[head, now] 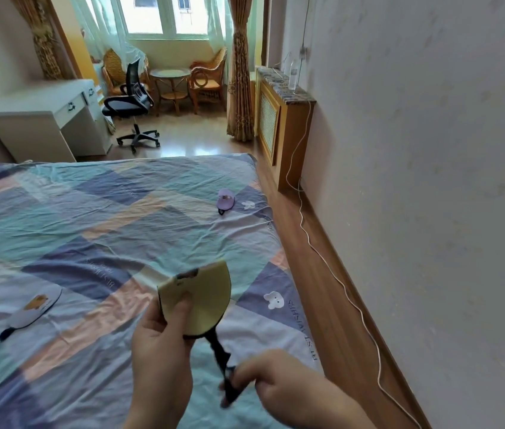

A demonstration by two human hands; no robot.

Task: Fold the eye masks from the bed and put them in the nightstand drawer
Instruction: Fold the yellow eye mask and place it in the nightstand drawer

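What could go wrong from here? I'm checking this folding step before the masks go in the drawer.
The left hand pinches the folded yellow mask only at one edge, so the fold may spring open. The black strap, pulled by the right hand, hangs loose and could snag. The purple mask lies near the bed's edge and might slip off.

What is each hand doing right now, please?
Left hand: closed on the folded yellow eye mask.
Right hand: closed on the mask's black strap.

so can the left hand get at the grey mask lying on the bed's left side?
Probably not yet: the left hand is shut on the folded yellow mask. The bed between it and the grey mask looks clear, though.
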